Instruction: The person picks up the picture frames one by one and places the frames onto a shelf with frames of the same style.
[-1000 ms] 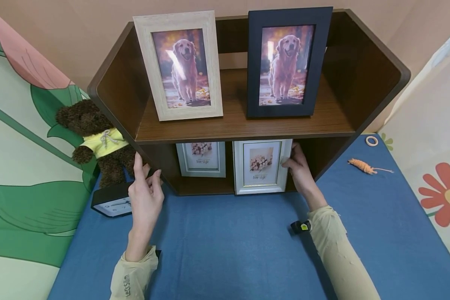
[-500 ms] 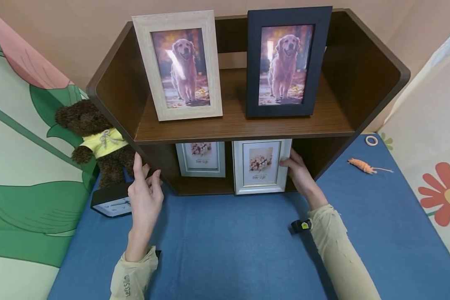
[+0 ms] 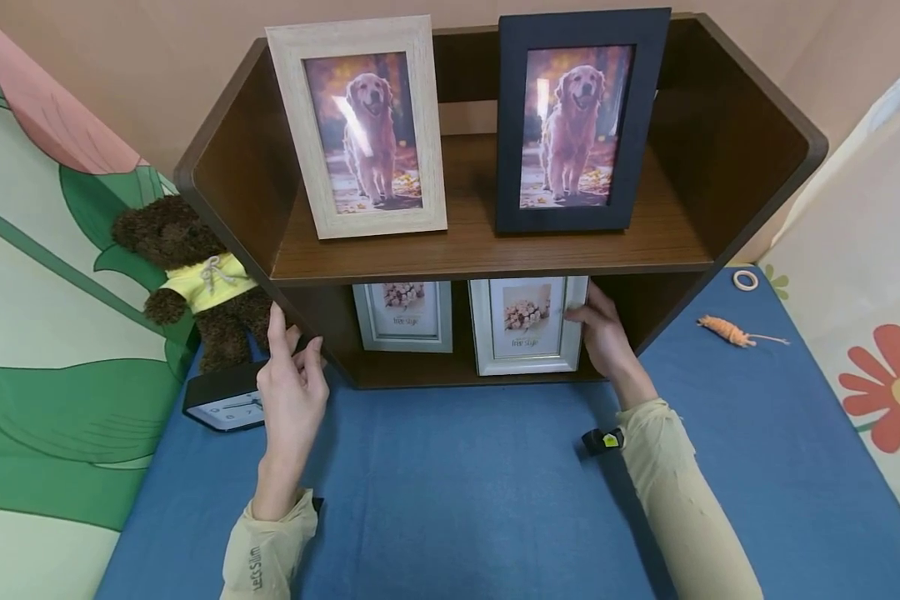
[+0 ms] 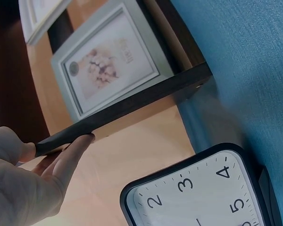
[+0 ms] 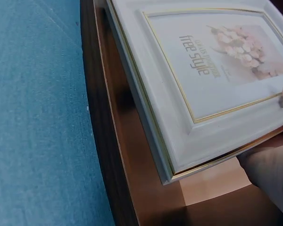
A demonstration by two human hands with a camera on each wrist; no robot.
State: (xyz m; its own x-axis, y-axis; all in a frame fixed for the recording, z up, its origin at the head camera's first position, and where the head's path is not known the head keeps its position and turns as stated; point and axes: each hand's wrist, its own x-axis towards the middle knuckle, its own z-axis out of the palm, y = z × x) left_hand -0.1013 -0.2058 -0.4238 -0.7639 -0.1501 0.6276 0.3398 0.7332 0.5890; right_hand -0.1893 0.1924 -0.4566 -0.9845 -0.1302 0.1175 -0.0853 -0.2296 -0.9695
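A dark wooden shelf unit stands on a blue tabletop. My right hand grips the right edge of a white frame with gold trim, which stands upright in the lower compartment. In the right wrist view my thumb lies on the front of the white frame and my palm is behind it. My left hand pinches the front edge of the shelf's left side panel. A second grey-white frame stands further back on the left.
On the upper shelf stand a light wood frame and a dark frame, both with dog photos. A black clock and a brown teddy bear sit left of the shelf. An orange toy and a ring lie to the right.
My right hand has pushed the white gold-trimmed frame back from the shelf's front edge, deeper into the lower compartment. The left hand has stayed on the side panel.
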